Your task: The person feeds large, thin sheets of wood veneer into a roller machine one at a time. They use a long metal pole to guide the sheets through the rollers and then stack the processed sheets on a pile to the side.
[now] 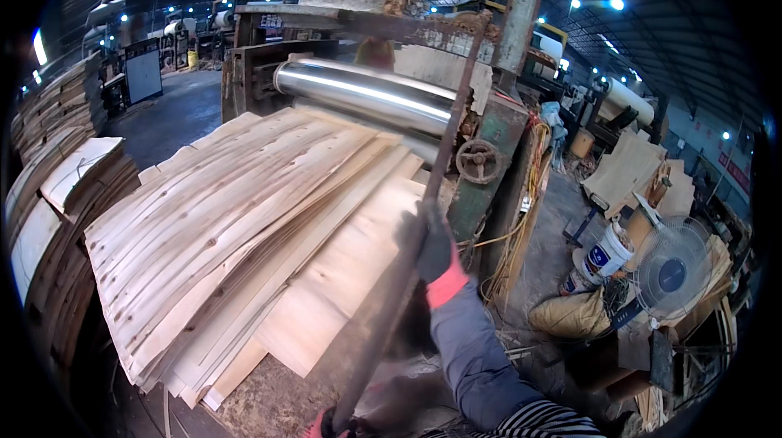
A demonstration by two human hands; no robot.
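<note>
A long, dark, rust-coloured bar point(456, 116) slants from the lower middle up toward the machine. My right hand point(434, 242), in a dark glove with a red cuff, is closed around it partway along. At the lower picture edge my left hand point(328, 423), only partly visible and showing red and dark glove, grips the bar's near end. Left of the bar lies a wide pile of overlapping thin wood veneer sheets point(212, 218), running up to a shiny metal roller point(366, 92). The bar and my right hand are slightly blurred.
A handwheel point(478, 161) sits on the machine's green side frame point(497, 132), with yellow cables hanging beside it. Stacked veneer point(69, 218) stands at the left. A fan point(672, 275), a white bucket point(607, 252) and a tan sack point(570, 316) are at the right.
</note>
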